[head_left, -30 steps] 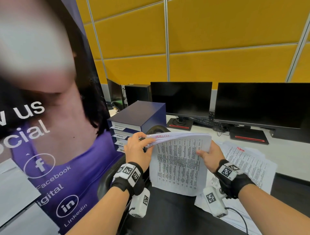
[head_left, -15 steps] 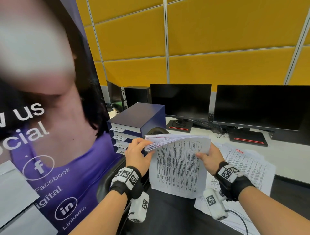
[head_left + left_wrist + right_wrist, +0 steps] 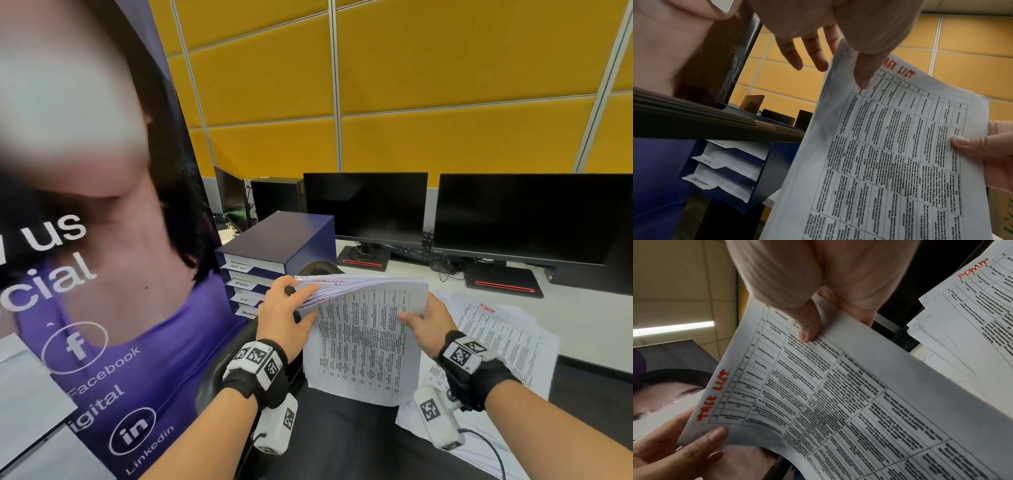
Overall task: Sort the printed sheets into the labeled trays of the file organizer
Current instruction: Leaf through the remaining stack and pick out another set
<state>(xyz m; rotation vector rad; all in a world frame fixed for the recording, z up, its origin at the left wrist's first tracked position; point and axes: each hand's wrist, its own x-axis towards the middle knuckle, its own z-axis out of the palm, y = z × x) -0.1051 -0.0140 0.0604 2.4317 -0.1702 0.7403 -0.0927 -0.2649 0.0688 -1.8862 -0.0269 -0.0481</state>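
Now, the scene line by line.
Change: over the last second the left hand has kept thumbing the stack's left corner; the fan looks slightly wider.
Left hand: thumb on the front sheet, fingers spread behind, loosely pinching.
Right hand: clamped on the stack's right edge.
Stack: held upright above the tabletop, just right of the organizer.
Meaning: probably picking out the next sheet; front one reads "TASK LIST".
Hidden: tray labels mostly unreadable; more loose sheets lie at right.
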